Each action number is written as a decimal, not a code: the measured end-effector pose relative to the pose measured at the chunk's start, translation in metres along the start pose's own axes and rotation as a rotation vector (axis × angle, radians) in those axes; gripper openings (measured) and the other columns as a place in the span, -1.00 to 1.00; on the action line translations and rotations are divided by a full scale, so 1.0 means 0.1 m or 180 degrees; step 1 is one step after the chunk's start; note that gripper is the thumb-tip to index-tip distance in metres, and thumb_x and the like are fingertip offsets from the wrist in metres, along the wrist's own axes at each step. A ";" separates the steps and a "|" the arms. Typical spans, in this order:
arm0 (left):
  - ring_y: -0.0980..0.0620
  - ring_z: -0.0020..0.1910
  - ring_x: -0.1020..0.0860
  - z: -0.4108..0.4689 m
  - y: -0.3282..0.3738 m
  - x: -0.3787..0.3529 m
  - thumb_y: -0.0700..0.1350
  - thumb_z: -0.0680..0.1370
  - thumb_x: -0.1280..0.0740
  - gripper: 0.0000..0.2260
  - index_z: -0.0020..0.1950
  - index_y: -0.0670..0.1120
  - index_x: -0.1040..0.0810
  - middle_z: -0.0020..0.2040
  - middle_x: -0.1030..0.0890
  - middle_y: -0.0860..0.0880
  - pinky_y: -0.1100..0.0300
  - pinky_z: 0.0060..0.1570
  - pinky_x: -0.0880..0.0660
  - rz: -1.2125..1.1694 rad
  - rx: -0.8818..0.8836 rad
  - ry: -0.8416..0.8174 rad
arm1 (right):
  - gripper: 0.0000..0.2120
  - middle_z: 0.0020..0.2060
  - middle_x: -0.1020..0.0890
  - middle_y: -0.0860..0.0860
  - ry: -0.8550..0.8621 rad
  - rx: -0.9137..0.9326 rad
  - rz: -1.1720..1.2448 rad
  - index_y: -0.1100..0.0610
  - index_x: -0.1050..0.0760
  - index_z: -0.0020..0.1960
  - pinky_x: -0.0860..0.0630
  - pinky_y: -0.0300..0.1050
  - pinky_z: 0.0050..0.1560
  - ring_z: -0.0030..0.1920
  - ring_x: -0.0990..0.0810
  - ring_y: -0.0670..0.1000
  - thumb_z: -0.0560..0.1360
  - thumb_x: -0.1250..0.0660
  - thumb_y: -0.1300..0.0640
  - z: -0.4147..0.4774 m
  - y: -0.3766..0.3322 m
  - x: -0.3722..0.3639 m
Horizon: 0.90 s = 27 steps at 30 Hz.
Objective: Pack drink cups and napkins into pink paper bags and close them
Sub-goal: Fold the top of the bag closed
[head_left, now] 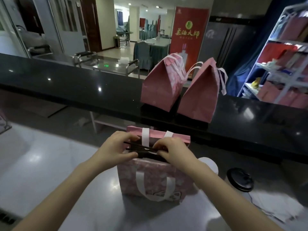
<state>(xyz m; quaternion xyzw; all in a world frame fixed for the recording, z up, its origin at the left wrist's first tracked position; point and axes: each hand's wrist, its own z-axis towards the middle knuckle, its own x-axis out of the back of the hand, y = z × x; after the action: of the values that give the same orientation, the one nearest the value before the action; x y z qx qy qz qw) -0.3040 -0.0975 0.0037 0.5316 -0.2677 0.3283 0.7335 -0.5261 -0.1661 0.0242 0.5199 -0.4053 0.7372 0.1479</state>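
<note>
— Where's the bag being packed?

— Right under the hands. The pink bag stands upright on the grey table, mouth open, one white handle hanging down its near side.

— And the hands?

— Both are at the mouth. The left hand pinches one end of some thin black sticks between thumb and fingers. The right hand has its fingers curled onto the other end. The sticks lie across the opening. I can't tell what they are.

— Anything beside her?

— Just right of the right hand, partly behind the wrist, is a white cup. Further right lies a black lid, with pale sheets nearer her than that.

— What about beyond the hands?

— Two closed pink bags stand side by side on the black counter, tops folded to a peak.
</note>
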 end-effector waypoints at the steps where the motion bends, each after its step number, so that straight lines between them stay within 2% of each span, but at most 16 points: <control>1: 0.23 0.13 -0.46 -0.02 -0.01 0.01 -0.03 0.37 -0.54 -0.55 0.17 0.22 -0.47 0.03 -0.48 0.33 0.23 0.12 -0.47 0.0022 -0.0004 0.0016 | -0.78 -0.04 -0.69 -0.05 0.0050 0.0022 0.0037 0.04 -0.65 0.05 -0.54 -0.13 0.04 -0.03 -0.62 -0.06 0.48 -0.33 0.25 0.01 0.00 0.01; 3: 0.24 0.15 -0.45 -0.06 -0.03 0.02 0.02 0.37 -0.54 -0.47 0.24 0.27 -0.39 0.05 -0.46 0.35 0.25 0.13 -0.42 0.0100 0.0068 0.0076 | -0.80 -0.02 -0.69 -0.04 0.0093 0.0094 0.0118 0.07 -0.65 0.06 -0.52 -0.18 0.07 0.00 -0.61 -0.07 0.49 -0.34 0.24 0.03 0.01 0.03; 6: 0.21 0.16 -0.43 -0.11 -0.04 0.02 0.04 0.35 -0.54 -0.40 0.32 0.23 -0.38 0.07 -0.51 0.25 0.27 0.11 -0.38 0.0158 0.0233 0.0177 | -0.84 -0.02 -0.68 -0.04 -0.0147 0.0089 0.0083 0.05 -0.63 0.06 -0.52 -0.15 0.07 0.00 -0.60 -0.05 0.52 -0.34 0.17 0.00 0.10 0.04; 10: 0.20 0.16 -0.42 -0.13 -0.03 0.00 0.08 0.36 -0.53 -0.42 0.33 0.16 -0.41 0.14 -0.53 0.17 0.24 0.14 -0.41 0.0243 0.0311 0.0180 | -0.86 -0.03 -0.65 -0.06 -0.0274 0.0078 0.0022 0.02 -0.61 0.06 -0.50 -0.24 0.00 -0.01 -0.60 -0.08 0.50 -0.39 0.09 -0.10 0.31 -0.01; 13: 0.25 0.17 -0.43 -0.14 -0.01 -0.06 0.18 0.38 -0.48 -0.45 0.33 0.16 -0.42 0.19 -0.48 0.21 0.28 0.15 -0.42 0.0121 0.0334 0.0159 | -0.74 0.03 -0.60 -0.11 -0.0158 0.0184 0.0179 0.00 -0.58 0.15 -0.45 -0.29 0.05 0.04 -0.56 -0.12 0.47 -0.43 0.03 -0.14 0.39 -0.02; 16: 0.33 0.21 -0.40 -0.15 0.01 -0.10 0.26 0.29 -0.51 -0.36 0.32 0.24 -0.39 0.21 -0.40 0.32 0.41 0.12 -0.41 -0.0042 0.0284 -0.0124 | -0.69 0.10 -0.56 -0.15 0.0076 0.0343 0.0173 -0.03 -0.55 0.20 -0.41 -0.28 0.15 0.12 -0.50 -0.15 0.48 -0.42 -0.02 -0.18 0.42 -0.01; 18: 0.35 0.24 -0.38 -0.12 -0.01 -0.10 0.18 0.27 -0.57 -0.32 0.32 0.28 -0.37 0.22 -0.35 0.37 0.50 0.08 -0.40 -0.0038 0.0203 -0.0264 | -0.66 0.20 -0.53 -0.14 0.0235 0.0450 -0.0052 -0.02 -0.53 0.24 -0.37 -0.25 0.22 0.20 -0.45 -0.13 0.49 -0.38 -0.05 -0.20 0.45 0.02; 21: 0.27 0.21 -0.43 0.01 -0.08 -0.11 0.03 0.30 -0.60 -0.33 0.32 0.26 -0.38 0.20 -0.36 0.34 0.45 0.10 -0.46 -0.0059 0.0041 -0.0170 | -0.61 0.33 -0.45 -0.08 0.0383 0.0495 -0.0592 0.02 -0.52 0.29 -0.24 -0.17 0.34 0.35 -0.34 -0.04 0.51 -0.33 -0.10 -0.21 0.54 0.06; 23: 0.23 0.16 -0.45 0.11 -0.10 -0.13 0.02 0.29 -0.60 -0.32 0.31 0.30 -0.36 0.20 -0.35 0.34 0.41 0.06 -0.51 -0.0053 -0.0072 -0.0109 | -0.61 0.44 -0.34 -0.03 0.0397 0.0380 -0.0883 0.02 -0.51 0.30 -0.13 -0.12 0.43 0.45 -0.22 0.01 0.54 -0.28 -0.12 -0.15 0.58 0.06; 25: 0.20 0.11 -0.47 0.22 -0.15 -0.17 0.06 0.27 -0.60 -0.25 0.35 0.32 -0.31 0.27 -0.29 0.29 0.35 0.02 -0.55 0.0024 -0.0104 -0.0101 | -0.63 0.49 -0.26 -0.02 0.0308 0.0213 -0.1018 -0.01 -0.52 0.29 -0.09 -0.05 0.47 0.49 -0.15 0.04 0.56 -0.24 -0.12 -0.07 0.61 0.05; 27: 0.20 0.05 -0.48 0.32 -0.22 -0.20 0.07 0.24 -0.62 -0.16 0.39 0.35 -0.23 0.33 -0.19 0.30 0.40 -0.04 -0.52 0.0074 -0.0088 -0.0098 | -0.64 0.52 -0.20 -0.04 0.0173 0.0056 -0.1117 -0.05 -0.50 0.32 -0.07 0.01 0.50 0.51 -0.11 0.04 0.56 -0.21 -0.11 0.01 0.63 0.03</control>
<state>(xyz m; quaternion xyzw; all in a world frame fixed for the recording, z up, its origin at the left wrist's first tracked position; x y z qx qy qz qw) -0.3018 -0.1365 -0.0148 0.5233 -0.2896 0.3248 0.7327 -0.5669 -0.2067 -0.0007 0.5638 -0.2978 0.7174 0.2807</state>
